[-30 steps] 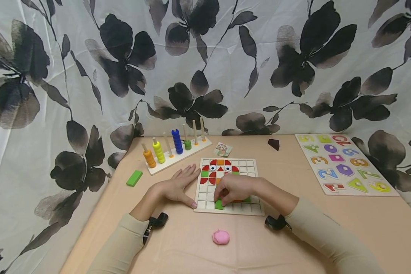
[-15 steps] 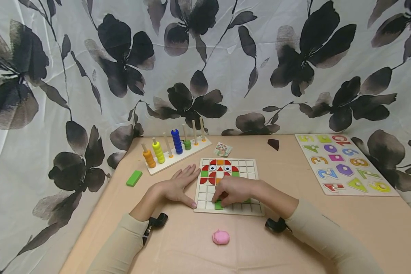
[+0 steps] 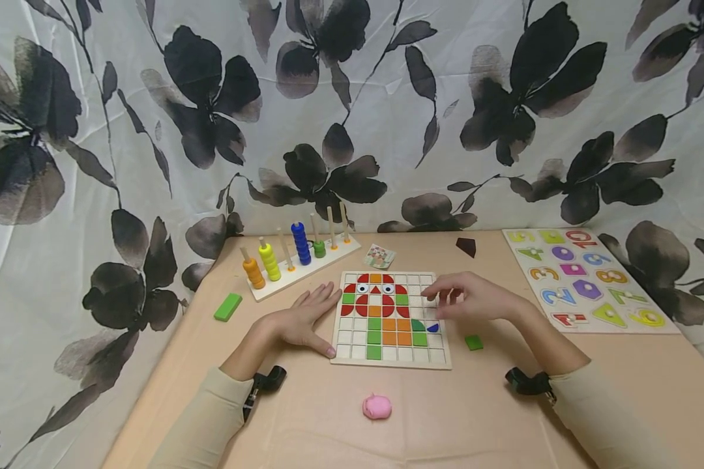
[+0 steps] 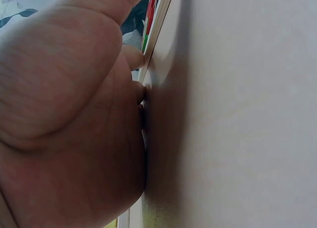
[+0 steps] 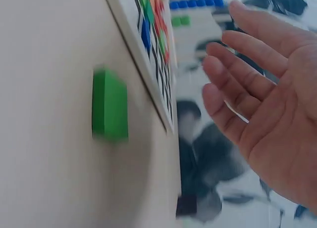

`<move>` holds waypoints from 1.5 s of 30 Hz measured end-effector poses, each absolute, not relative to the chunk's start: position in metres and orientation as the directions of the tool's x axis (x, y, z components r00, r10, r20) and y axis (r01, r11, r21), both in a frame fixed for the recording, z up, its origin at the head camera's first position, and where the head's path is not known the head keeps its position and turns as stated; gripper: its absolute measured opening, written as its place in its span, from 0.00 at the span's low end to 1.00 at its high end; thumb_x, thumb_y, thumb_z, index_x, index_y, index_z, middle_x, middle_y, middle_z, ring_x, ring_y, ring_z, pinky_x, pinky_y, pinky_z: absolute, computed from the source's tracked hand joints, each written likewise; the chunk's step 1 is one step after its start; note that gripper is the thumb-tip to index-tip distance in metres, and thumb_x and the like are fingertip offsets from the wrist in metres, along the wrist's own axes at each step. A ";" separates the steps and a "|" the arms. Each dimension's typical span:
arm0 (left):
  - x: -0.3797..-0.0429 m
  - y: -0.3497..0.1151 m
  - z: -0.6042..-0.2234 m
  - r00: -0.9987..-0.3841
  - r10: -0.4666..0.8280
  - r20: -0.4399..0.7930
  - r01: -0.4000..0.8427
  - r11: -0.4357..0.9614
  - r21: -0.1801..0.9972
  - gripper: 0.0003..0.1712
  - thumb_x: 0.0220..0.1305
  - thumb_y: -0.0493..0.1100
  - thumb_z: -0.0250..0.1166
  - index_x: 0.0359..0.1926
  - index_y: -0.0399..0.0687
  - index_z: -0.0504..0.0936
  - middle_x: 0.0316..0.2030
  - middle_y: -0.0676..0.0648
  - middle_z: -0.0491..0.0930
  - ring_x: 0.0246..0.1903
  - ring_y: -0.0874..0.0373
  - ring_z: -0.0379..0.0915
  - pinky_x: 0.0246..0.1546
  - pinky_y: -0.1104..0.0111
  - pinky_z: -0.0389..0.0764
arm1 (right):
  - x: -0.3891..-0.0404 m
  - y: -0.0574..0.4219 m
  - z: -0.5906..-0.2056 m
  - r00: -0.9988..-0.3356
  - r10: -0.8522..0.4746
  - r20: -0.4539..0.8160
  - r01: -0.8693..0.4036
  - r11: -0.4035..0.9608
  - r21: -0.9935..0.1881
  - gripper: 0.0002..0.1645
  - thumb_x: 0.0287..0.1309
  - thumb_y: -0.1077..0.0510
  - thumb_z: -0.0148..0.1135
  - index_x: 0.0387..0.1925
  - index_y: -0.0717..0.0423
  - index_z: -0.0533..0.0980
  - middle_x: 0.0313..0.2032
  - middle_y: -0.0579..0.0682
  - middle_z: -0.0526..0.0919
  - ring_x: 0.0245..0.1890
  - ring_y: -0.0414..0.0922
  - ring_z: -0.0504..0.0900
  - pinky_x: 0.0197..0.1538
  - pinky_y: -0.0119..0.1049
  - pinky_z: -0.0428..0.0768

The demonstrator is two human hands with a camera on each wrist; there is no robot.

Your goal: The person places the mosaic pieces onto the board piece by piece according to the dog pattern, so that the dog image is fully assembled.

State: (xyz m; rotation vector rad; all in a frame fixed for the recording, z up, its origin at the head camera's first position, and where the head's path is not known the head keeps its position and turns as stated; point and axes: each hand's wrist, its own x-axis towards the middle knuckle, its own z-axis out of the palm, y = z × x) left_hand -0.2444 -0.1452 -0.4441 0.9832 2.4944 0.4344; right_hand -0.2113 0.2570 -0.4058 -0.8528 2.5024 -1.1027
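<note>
A white gridded mosaic board (image 3: 352, 352) lies on the table with red, orange, green and blue tiles set in it, some forming two eyes. My left hand (image 3: 299, 322) rests flat against its left side, fingers spread, thumb at the near left corner. Over the board's right edge hovers my right hand (image 3: 475, 298), fingers loosely bent and nothing between them in the right wrist view. Just below its fingers, a small blue tile (image 3: 433, 328) sits on the board. A loose green tile (image 3: 474, 342) lies right of the board and shows up close in the right wrist view.
A peg stacker (image 3: 302, 267) with coloured rings stands behind left, a green block (image 3: 228, 307) near it. Further items are a picture card (image 3: 379, 256), a dark piece (image 3: 466, 247), a number puzzle (image 3: 586, 280) at right and a pink lump (image 3: 377, 407) in front.
My right hand has left the green tiles at the board's lower middle and moved right and away, uncovering the orange, green and blue tiles and the loose green tile. My left hand stays put.
</note>
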 end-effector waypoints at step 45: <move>-0.246 -0.146 -0.450 -0.660 0.708 -0.250 0.583 0.693 0.423 0.75 0.38 0.79 0.66 0.76 0.56 0.35 0.75 0.46 0.27 0.74 0.49 0.21 0.71 0.50 0.30 | -0.225 0.299 -0.435 -0.883 -0.460 0.089 -0.349 0.519 -0.781 0.11 0.55 0.65 0.67 0.42 0.56 0.81 0.35 0.47 0.85 0.33 0.44 0.80 0.37 0.30 0.79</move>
